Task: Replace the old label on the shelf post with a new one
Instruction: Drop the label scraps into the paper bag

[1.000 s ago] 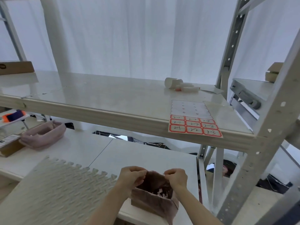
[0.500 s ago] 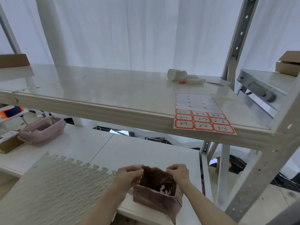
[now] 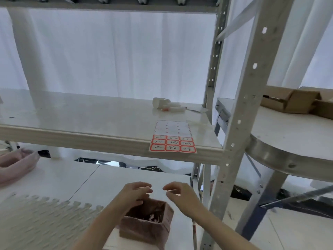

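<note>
A sheet of red-bordered labels (image 3: 173,143) with handwritten numbers lies at the front edge of the middle shelf (image 3: 72,123), close to the grey perforated shelf post (image 3: 241,112). No label shows on the post. Below, a brown paper bag (image 3: 149,224) with small scraps inside stands on the lower white table (image 3: 108,177). My left hand (image 3: 135,193) hovers over the bag's near-left rim with loosely curled fingers and holds nothing. My right hand (image 3: 180,193) hangs just right of the bag, fingers relaxed, also with nothing in it.
White rolls and a small orange item (image 3: 167,105) lie at the back of the shelf. Cardboard boxes (image 3: 295,101) sit on the round-edged shelf to the right. A pink pouch (image 3: 16,165) and a ridged foam mat (image 3: 41,221) occupy the left.
Both hands have let go of the bag's rim and lifted slightly above it. The view has tilted upward and to the right, bringing the shelf post nearer the centre.
</note>
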